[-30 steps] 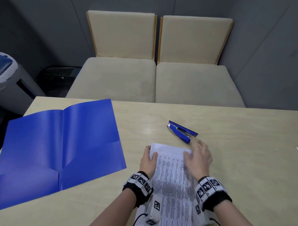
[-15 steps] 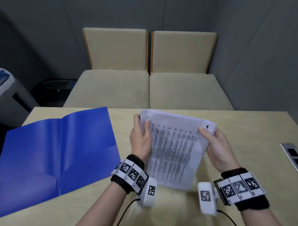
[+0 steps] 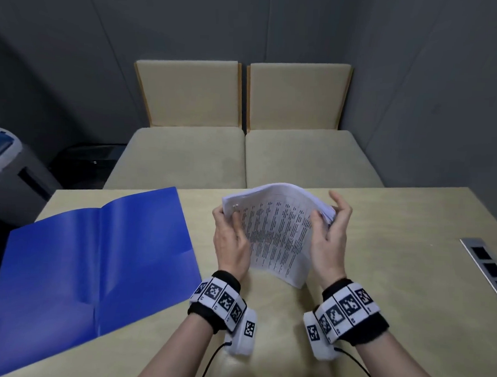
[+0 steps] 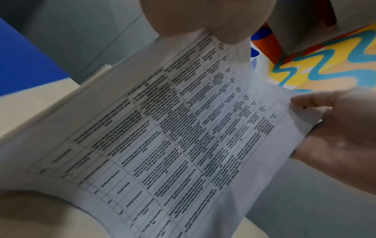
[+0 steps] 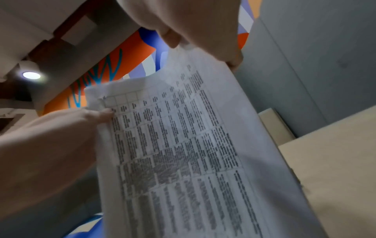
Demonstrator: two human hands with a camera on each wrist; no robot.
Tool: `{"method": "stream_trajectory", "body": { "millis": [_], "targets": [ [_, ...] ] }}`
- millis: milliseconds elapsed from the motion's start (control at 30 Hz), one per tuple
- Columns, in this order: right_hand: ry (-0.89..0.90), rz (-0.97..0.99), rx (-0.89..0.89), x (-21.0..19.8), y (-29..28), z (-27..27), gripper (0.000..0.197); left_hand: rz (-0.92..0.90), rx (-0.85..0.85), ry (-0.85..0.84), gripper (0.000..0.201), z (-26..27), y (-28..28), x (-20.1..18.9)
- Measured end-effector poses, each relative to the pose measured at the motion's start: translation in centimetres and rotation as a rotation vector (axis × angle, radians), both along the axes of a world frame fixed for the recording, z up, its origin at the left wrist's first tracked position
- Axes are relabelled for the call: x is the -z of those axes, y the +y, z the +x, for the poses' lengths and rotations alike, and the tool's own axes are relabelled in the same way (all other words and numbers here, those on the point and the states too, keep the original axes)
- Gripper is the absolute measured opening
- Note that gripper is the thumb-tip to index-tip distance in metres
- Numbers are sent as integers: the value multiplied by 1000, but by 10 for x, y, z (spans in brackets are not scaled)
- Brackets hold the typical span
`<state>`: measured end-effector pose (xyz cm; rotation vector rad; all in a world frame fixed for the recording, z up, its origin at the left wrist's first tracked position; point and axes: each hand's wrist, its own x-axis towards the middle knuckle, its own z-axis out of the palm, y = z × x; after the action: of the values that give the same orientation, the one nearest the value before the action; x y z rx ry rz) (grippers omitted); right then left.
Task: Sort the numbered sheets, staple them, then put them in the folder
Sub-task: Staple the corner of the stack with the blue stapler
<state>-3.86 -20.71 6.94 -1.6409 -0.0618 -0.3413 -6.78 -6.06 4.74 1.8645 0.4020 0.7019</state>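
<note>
Holding the sheets (image 3: 276, 235) off the counter (image 3: 404, 252), lifted between both hands, top edge bowing away. Left hand (image 3: 230, 241) pinching the upper left corner, thumb on the printed face; grip closed on the paper. Right hand (image 3: 329, 234) gripping the upper right edge, thumb on the front, fingers partly spread behind; page edges fanning apart there. Small metallic glint showing near the top left corner of the stack, probably a staple, so judging sorting and stapling as done; page order not readable from here. Wrist views showing only blurred table print and both hands on the paper.

Folder (image 3: 95, 267) lying open and flat on the counter, left of the hands and well apart from the sheets, nothing visible in either pocket. Stapler not in view.

Remaining, as judged: carrying the stack over to the folder, sliding it into a pocket, possibly closing the cover. Fanning at the right edge reading as a check of the pages before filing.
</note>
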Motion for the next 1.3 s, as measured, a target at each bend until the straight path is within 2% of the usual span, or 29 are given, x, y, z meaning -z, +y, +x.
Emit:
{"method": "stream_trajectory", "body": {
  "millis": [100, 200, 400, 600, 667, 767, 833, 900, 967, 1100, 1300],
  "targets": [
    [-159, -180, 48, 1, -5, 8, 49, -2, 13, 1, 2, 3, 3, 0],
    [-273, -366, 51, 5, -7, 12, 45, -2, 24, 4, 6, 4, 4, 1],
    [-265, -424, 49, 10, -10, 19, 46, -3, 54, -22, 4, 5, 6, 5],
    [-261, -453, 68, -4, -14, 29, 44, -8, 84, -8, 6, 5, 11, -7],
    [-175, -483, 18, -7, -19, 37, 40, -38, 117, 43, 7, 7, 16, -6],
    [110, -539, -138, 7, -27, 45, 35, -179, 189, 212, 5, -1, 19, 14],
    [328, -551, -238, 31, -32, 46, 34, -268, 229, 324, 22, -11, 18, 37],
    [466, -590, -302, 62, -35, 44, 35, -308, 280, 356, 47, -22, 17, 61],
    [572, -619, -347, 91, -37, 40, 38, -292, 329, 363, 54, -29, 20, 83],
    [764, -537, -391, 126, -37, 33, 41, -199, 306, 441, 26, -35, 28, 124],
    [901, -431, -403, 144, -38, 31, 36, -284, 227, 441, 8, -38, 27, 144]
  ]
}}
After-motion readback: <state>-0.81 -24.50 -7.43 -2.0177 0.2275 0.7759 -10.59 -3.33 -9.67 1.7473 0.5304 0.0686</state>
